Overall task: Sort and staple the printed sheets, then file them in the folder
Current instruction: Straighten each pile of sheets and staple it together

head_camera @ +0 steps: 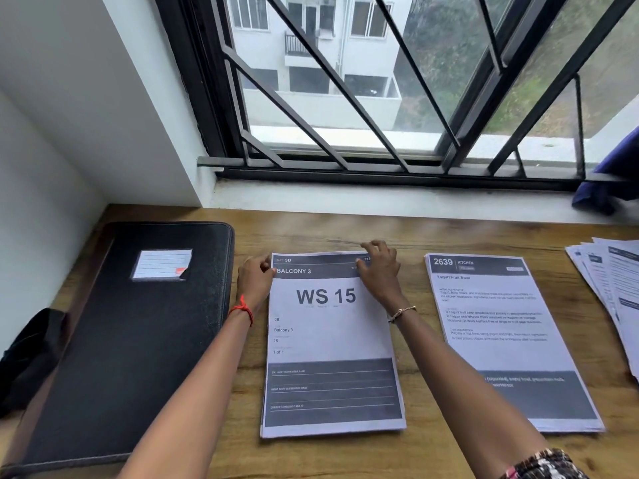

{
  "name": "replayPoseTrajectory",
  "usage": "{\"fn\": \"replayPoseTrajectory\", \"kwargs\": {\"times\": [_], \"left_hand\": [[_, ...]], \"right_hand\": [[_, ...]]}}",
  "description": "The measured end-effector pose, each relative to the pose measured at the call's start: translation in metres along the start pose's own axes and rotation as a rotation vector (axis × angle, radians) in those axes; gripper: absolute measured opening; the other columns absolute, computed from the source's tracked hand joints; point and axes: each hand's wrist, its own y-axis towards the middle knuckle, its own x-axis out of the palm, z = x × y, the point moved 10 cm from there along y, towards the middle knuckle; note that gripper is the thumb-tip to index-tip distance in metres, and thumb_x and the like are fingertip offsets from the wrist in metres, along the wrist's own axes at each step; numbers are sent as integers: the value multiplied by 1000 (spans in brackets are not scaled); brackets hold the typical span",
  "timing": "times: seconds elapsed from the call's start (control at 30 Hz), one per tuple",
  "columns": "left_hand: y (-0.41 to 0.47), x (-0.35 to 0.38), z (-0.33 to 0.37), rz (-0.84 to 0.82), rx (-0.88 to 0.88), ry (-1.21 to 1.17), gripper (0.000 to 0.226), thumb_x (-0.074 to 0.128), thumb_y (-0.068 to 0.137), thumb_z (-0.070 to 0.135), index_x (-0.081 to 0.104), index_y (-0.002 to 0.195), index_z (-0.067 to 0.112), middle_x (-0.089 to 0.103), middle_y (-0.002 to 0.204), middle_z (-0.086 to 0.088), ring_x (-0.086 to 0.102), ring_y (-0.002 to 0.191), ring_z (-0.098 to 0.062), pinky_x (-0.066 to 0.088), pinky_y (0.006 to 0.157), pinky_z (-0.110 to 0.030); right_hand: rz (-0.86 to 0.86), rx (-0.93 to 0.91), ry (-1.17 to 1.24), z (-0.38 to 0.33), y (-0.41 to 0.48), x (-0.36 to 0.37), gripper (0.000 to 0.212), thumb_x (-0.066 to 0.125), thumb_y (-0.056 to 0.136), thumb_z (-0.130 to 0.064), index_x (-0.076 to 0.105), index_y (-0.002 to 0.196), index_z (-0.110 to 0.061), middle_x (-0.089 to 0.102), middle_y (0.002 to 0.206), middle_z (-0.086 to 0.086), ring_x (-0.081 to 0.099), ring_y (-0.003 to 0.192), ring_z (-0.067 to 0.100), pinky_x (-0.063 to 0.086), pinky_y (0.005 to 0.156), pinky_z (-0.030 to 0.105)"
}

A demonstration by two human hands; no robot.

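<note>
Fingers point(375, 250) of right hand point(380, 274) and left hand point(254, 283) curl on far corners of stack point(332, 340), probably pinching; long axis toward me, folder point(131, 340) beside left hand.

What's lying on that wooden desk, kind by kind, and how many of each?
Paper piles: 3 (WS 15 stack, 2639 Kitchen stack, fanned pile at the right)
Folders: 1 (black folder)
Unclear: 1 (dark object at the left edge)
Total: 5
</note>
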Motion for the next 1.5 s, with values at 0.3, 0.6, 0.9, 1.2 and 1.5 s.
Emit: {"fn": "replayPoseTrajectory", "kwargs": {"times": [0.3, 0.6, 0.9, 1.2, 1.5], "left_hand": [[1, -5, 13, -4, -5, -54, 39, 60, 87, 1, 55, 126, 2, 55, 122, -14, 52, 116, -26, 42, 101, -34], [6, 2, 14, -24, 29, 22, 33, 59, 89, 8, 58, 122, 11, 51, 125, -11, 52, 115, -26, 45, 94, -33], [6, 0, 13, 18, 46, 39, 29, 60, 88, 9, 61, 117, 10, 54, 122, -9, 53, 112, -25, 45, 91, -32], [8, 0, 13, 23, 44, 35, 27, 60, 89, 9, 61, 116, 9, 54, 122, -8, 53, 113, -24, 43, 90, -30], [-4, -2, 11, 8, 19, -76, 50, 72, 80, 20, 54, 124, 6, 50, 121, -6, 50, 109, -16, 40, 89, -22]], "right_hand": [[-125, 15, 148, 8, 30, 11, 21, 63, 85, -8, 68, 105, -3, 57, 109, 17, 45, 113, 35, 39, 97, 39], [-151, 32, 209, 12, 33, 12, 19, 64, 85, -6, 70, 103, -3, 55, 112, 17, 40, 114, 31, 31, 91, 25], [-126, 60, 242, 15, 35, 14, 17, 64, 84, -4, 71, 99, -3, 48, 100, 9, 41, 114, 31, 30, 89, 23], [-47, 31, 142, 7, 34, 9, 16, 62, 85, -12, 71, 98, -8, 54, 103, 10, 44, 111, 28, 35, 87, 34], [-181, -358, -193, -80, 14, 42, 40, 52, 90, -27, 52, 129, -18, 50, 127, 2, 34, 127, 19, 18, 101, 41]]}}
